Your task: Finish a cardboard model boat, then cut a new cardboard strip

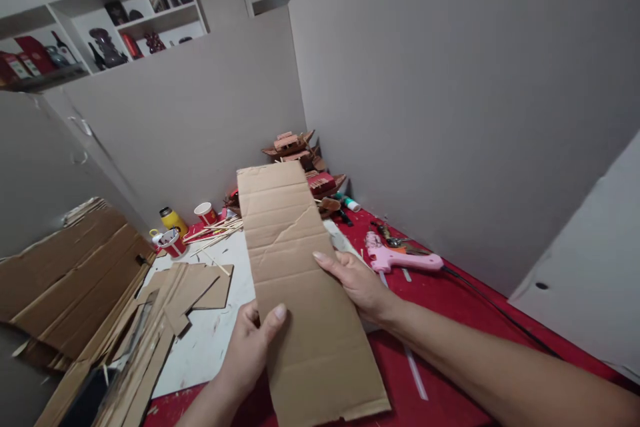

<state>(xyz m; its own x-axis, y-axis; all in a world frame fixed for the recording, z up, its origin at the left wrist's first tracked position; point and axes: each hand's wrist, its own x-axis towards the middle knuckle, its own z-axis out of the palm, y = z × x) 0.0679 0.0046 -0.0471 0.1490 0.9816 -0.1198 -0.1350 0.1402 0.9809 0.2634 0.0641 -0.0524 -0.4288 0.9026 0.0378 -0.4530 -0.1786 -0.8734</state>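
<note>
A long strip of brown cardboard [295, 267] with creases is held up over the table. My left hand [250, 347] grips its left edge low down, thumb on top. My right hand [355, 280] holds the right edge near the middle, thumb laid across the face, fingers behind. Both hands are closed on the strip.
A pink glue gun [400, 257] with a black cord lies on the red table cover [450, 320] to the right. Cut cardboard pieces [185, 293] and larger sheets [65, 280] lie left on a white board [220, 327]. Paper cups [173, 241], a yellow bottle [173, 220], sticks and small cardboard models [300, 153] stand by grey partition walls.
</note>
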